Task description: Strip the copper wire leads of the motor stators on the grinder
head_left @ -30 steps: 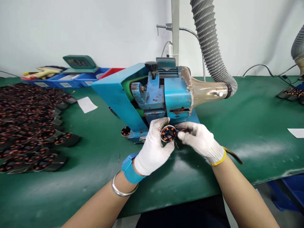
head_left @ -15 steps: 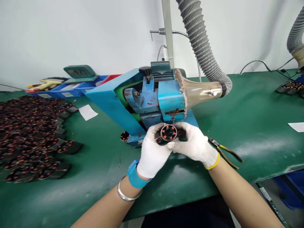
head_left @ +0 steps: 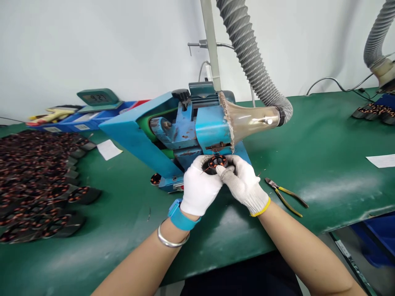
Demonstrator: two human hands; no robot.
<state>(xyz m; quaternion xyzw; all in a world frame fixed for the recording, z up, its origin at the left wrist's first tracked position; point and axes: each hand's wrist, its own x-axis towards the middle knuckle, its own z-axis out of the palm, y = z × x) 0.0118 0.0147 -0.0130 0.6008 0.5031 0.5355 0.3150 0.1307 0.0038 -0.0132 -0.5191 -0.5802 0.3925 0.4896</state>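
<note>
A round black part with copper windings (head_left: 217, 162) is held between both gloved hands, just below the slot of a blue machine (head_left: 211, 127). My left hand (head_left: 201, 185) wraps the part's left side, fingers closed on it. On the right side my right hand (head_left: 242, 179) grips it, the thumb across its near rim. Thin wires stick up from the part toward the slot; whether they enter it is hard to tell. The glove on my right hand has a yellow cuff.
Many similar wound parts (head_left: 37, 181) crowd the left of the green table (head_left: 123, 230). Pliers (head_left: 285, 196) lie at right. A clear funnel (head_left: 253, 121) and grey hose (head_left: 253, 53) adjoin the machine. Blue bins (head_left: 89, 119), a clock (head_left: 98, 98) and paper (head_left: 109, 149) stand or lie behind.
Both hands have brought the wound part up closer to the machine's slot, and it is tilted differently. The right thumb now lies over its near rim. The whole view has shifted slightly.
</note>
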